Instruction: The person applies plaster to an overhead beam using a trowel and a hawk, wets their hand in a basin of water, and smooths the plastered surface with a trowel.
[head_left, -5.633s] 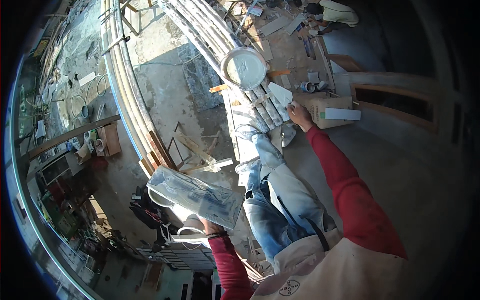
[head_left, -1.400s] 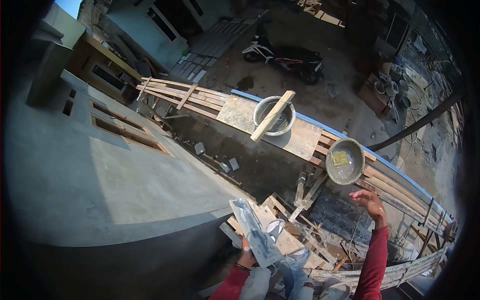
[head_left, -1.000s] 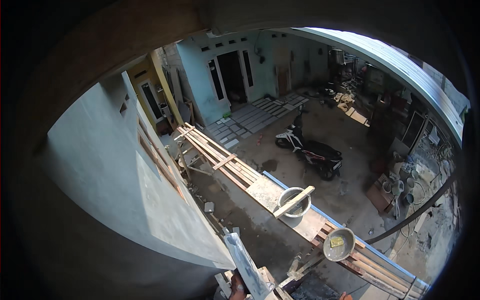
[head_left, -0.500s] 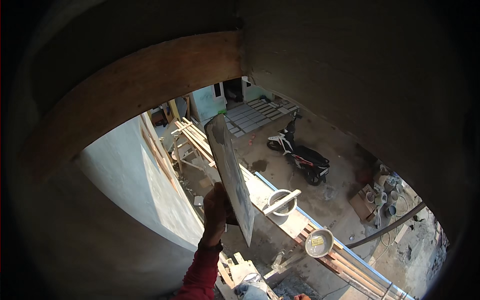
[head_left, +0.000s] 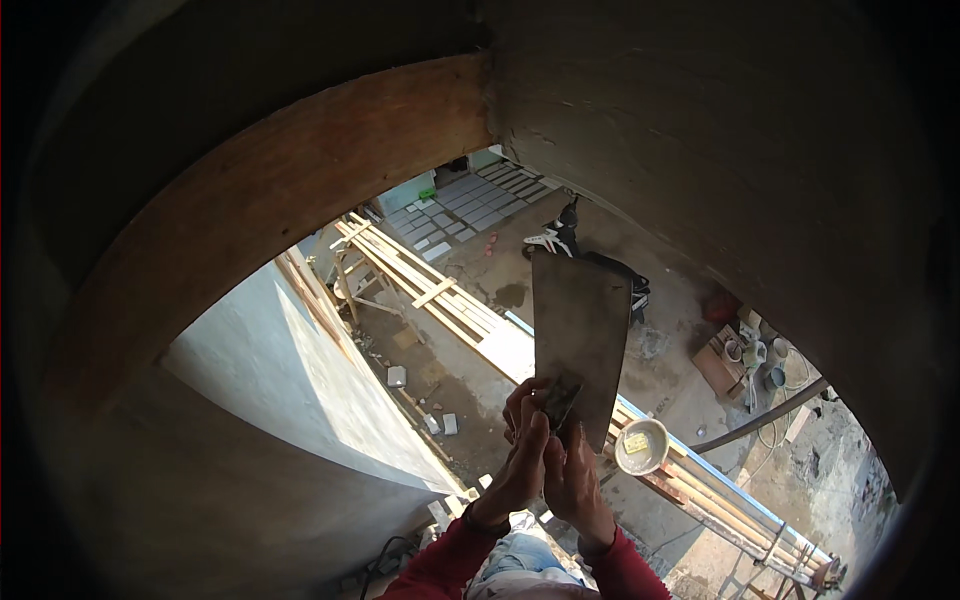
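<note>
In the head view, a flat, rectangular grey plastering float (head_left: 585, 310) stands raised before me, its broad face and dark handle (head_left: 560, 400) turned toward me. My left hand (head_left: 522, 455) has its fingers curled round that handle. My right hand (head_left: 578, 485) is just right of it, fingers together against the float's lower part, their tips partly hidden. Beyond the float, lower right, a round basin (head_left: 641, 446) with a yellow item in it sits on a scaffold of wooden planks (head_left: 420, 285).
Overhead are a wooden beam (head_left: 320, 150) and a dark plastered surface (head_left: 720, 130). A pale curved-looking wall (head_left: 280, 370) is at my left. Far below are the concrete yard (head_left: 470, 280), paving tiles (head_left: 470, 205), a parked motorbike (head_left: 560, 225) and several buckets (head_left: 775, 378) beside a brown box.
I have moved up under the beam and raised the float. It has turned from edge-on to face me. My right hand has come up from the lower edge to join my left.
</note>
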